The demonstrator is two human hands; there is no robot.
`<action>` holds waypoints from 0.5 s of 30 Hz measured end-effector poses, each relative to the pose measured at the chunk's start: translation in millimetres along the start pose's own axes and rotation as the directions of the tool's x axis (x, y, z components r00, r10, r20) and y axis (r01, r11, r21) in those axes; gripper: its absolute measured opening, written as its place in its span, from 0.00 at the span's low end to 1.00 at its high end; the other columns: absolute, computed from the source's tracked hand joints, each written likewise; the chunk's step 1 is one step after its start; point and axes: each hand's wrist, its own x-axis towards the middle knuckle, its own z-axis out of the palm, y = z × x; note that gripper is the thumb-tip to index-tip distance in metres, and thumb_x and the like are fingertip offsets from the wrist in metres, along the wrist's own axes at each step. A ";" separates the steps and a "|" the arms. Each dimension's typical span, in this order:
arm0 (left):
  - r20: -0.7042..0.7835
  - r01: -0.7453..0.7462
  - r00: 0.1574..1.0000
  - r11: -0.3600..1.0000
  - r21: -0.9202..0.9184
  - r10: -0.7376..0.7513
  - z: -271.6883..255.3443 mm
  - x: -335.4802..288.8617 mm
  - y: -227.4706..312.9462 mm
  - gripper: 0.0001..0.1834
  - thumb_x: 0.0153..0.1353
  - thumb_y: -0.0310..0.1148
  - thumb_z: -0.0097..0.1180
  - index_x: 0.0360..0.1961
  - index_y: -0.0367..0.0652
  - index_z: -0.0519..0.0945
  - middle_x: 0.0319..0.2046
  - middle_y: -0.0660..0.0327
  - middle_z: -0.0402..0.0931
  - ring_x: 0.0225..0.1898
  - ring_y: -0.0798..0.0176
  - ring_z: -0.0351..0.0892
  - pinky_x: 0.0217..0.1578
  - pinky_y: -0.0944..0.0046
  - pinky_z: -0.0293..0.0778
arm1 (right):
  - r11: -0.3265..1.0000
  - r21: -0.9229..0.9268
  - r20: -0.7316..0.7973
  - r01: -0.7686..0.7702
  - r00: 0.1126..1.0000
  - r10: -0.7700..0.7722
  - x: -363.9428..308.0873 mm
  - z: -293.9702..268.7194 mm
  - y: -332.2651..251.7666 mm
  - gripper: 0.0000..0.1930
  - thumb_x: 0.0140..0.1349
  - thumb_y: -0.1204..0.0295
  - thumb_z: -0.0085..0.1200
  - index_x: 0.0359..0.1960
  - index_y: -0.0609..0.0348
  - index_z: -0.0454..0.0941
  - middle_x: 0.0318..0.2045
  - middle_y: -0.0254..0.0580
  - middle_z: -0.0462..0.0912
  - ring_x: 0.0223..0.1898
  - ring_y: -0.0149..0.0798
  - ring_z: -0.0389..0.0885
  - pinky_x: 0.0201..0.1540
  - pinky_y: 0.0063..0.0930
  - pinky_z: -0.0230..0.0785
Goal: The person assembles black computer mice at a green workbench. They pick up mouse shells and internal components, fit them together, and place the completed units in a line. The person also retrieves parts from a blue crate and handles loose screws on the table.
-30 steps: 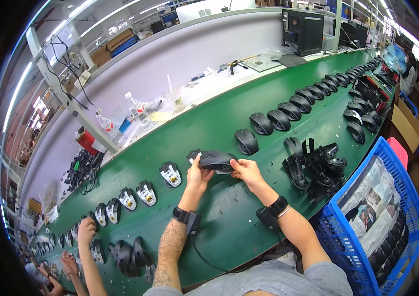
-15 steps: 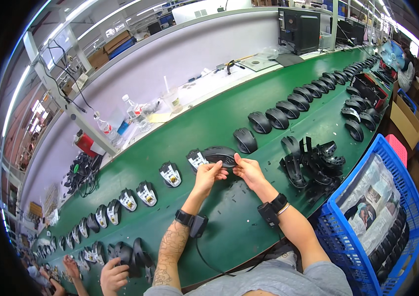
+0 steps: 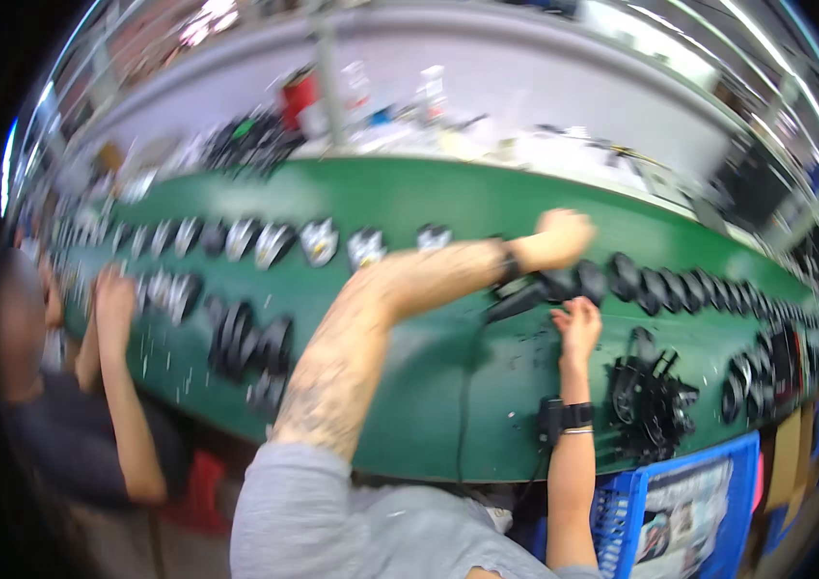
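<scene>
My left arm stretches across to the right, above the row of computer mice. My left hand [image 3: 564, 238] looks closed and is blurred; what it holds, if anything, is hidden. Under it stand a dark mouse body [image 3: 556, 284] and a black mouse [image 3: 591, 280]. My right hand [image 3: 578, 328] is just below these, fingers up and thumb apart, fingertips at the near edge of the black mouse; touch cannot be made out. Mice with white insides exposed [image 3: 319, 241] line the bench to the left, one partly behind my left forearm.
A pile of black mouse parts [image 3: 651, 396] lies right of my right forearm, near a blue crate [image 3: 752, 482]. More black mice [image 3: 694, 289] run off to the right. At left, a co-worker's hands [image 3: 115, 294] are over the bench. A cable [image 3: 465, 405] hangs from my left wrist.
My view has swung left. Both hands have left the black mouse piece they held together; my left arm now reaches right, over the mice, and my right hand is below it.
</scene>
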 end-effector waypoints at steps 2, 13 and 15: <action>-0.198 -0.035 0.978 0.990 0.136 0.062 -16.4 11.8 -15.8 0.08 0.44 0.34 0.57 0.27 0.45 0.81 0.28 0.58 0.77 0.32 0.59 0.78 0.29 0.58 0.74 | 0.994 0.023 0.162 0.106 0.981 -0.109 -2.2 21.7 18.1 0.15 0.60 0.68 0.52 0.45 0.61 0.68 0.32 0.40 0.77 0.25 0.35 0.79 0.25 0.22 0.72; -0.271 -0.235 0.926 0.964 0.127 0.262 -21.0 81.3 49.1 0.07 0.43 0.32 0.57 0.27 0.45 0.81 0.27 0.58 0.78 0.32 0.57 0.78 0.29 0.56 0.74 | 0.997 0.024 0.187 -0.072 0.980 0.067 72.1 -33.1 31.8 0.16 0.63 0.67 0.48 0.49 0.63 0.70 0.40 0.45 0.78 0.34 0.36 0.78 0.38 0.27 0.72; -0.272 -0.280 0.915 0.955 0.101 0.297 -23.7 91.4 68.0 0.07 0.43 0.32 0.57 0.26 0.45 0.81 0.27 0.58 0.78 0.32 0.56 0.78 0.29 0.56 0.74 | 0.999 -0.005 0.148 -0.035 0.988 0.035 63.0 -42.4 27.3 0.16 0.63 0.67 0.48 0.49 0.63 0.70 0.41 0.46 0.78 0.35 0.36 0.78 0.39 0.26 0.72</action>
